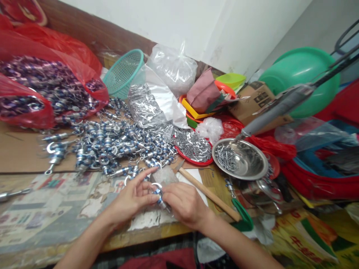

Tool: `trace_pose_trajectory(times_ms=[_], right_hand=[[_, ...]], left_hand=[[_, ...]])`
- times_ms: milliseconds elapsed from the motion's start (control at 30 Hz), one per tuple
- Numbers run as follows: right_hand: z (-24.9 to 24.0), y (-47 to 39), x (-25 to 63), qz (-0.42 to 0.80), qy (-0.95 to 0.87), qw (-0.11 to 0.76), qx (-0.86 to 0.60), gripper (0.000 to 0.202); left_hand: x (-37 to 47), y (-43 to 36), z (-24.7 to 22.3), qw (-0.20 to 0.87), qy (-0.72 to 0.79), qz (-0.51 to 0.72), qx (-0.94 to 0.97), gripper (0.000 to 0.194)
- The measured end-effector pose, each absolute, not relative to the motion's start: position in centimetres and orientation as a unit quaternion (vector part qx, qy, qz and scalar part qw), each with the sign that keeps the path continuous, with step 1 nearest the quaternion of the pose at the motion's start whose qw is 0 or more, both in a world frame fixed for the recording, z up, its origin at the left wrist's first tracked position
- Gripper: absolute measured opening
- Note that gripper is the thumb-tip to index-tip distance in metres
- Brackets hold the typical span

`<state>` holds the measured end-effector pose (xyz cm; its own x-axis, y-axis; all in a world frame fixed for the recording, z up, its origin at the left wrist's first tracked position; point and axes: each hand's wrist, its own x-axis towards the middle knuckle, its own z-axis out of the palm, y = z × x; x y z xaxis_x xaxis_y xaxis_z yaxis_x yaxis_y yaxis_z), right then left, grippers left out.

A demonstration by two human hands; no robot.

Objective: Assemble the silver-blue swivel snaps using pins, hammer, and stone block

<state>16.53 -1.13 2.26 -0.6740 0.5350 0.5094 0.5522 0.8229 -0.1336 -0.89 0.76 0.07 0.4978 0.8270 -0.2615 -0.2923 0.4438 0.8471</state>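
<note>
Between my two hands is a small blue-and-silver metal hook fitting [157, 189], its curved hook upward. My left hand [137, 194] grips it from the left between thumb and fingers, with the index finger stretched out above. My right hand [183, 203] is closed at its right side; the fingertips are partly hidden. Just behind the hands sits a grey block [165, 175]. A hammer [207, 192] with a wooden handle lies right of the block. A big heap of similar hook fittings [112, 144] spreads over the bench to the left and behind.
Red plastic bags [97, 61] hold more fittings at the back left. A red dish [193, 161] carries flat metal pieces. The steel bowl [256, 160] contains thin pins or nails. Nearby are a teal basket [126, 71], a green basin [303, 78] and a grey-handled tool [277, 108].
</note>
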Motion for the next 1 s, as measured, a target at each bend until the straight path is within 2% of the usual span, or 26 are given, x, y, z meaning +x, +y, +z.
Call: trace_pose_trajectory(times_ms=[167,367,600,733,833,900,1000], right_hand=[[3.3,-2.3,15.7,-0.147,-0.930,0.175,-0.289,0.026],[3.5,-2.3,15.2,-0.173,-0.918,0.183,-0.306,0.021],[3.7,-3.2,14.4,-0.225,-0.924,0.117,-0.286,0.016],[4.1,-4.0,14.4,-0.163,-0.925,0.093,-0.331,0.014],[3.7,-3.2,16.6,-0.054,-0.900,0.164,-0.400,0.020],[2.6,-2.1,19.1,-0.035,-0.837,0.207,-0.506,0.022],[0.4,-1.0,22.8,-0.019,-0.762,0.123,-0.635,0.026]], left_hand=[[-0.9,0.8,0.0,0.770,0.364,0.363,0.377,0.077],[-0.9,0.7,0.1,0.770,0.365,0.364,0.375,0.075],[-0.9,0.7,0.7,0.747,0.416,0.351,0.382,0.075],[-0.9,0.7,0.7,0.746,0.420,0.353,0.378,0.075],[-0.9,0.7,0.6,0.755,0.404,0.352,0.377,0.076],[-0.9,0.7,0.5,0.760,0.397,0.348,0.380,0.077],[-0.9,0.7,0.5,0.760,0.396,0.348,0.380,0.078]])
